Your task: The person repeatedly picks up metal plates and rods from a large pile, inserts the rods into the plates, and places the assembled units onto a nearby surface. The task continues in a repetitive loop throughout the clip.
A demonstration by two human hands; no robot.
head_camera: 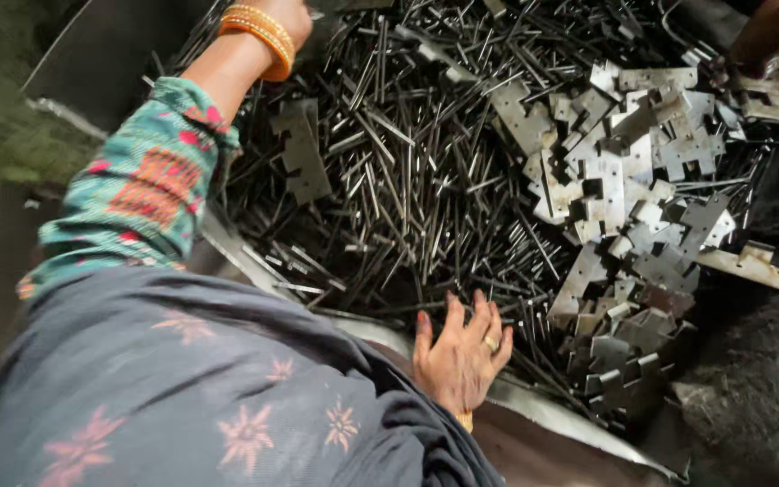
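a person leans over a wide metal pan (534,410) heaped with thin dark steel pins (407,180) and flat notched hinge plates (624,171), seen from a head-worn camera looking down. the right hand (460,353) rests palm down at the near rim of the pan, its fingers (480,311) spread and flat, the tips lying on the nearest pins; a ring shows on one finger, and the hand pinches nothing. the pile of hinge plates lies just to the right of this hand and beyond it, apart from the fingertips. the left hand (290,16) reaches to the far edge of the pan at the top of the frame, orange bangles (259,34) on the wrist and a patterned teal sleeve (137,189) below them; its fingers are cut off by the frame edge, so whether they are spread or closed cannot be told. a lone dark hinge plate (302,149) lies on the pins just right of that forearm. at the top right corner another person's hand (777,41) touches a hinge plate at the pile's far end. a dark flowered cloth (200,388) fills the lower left.
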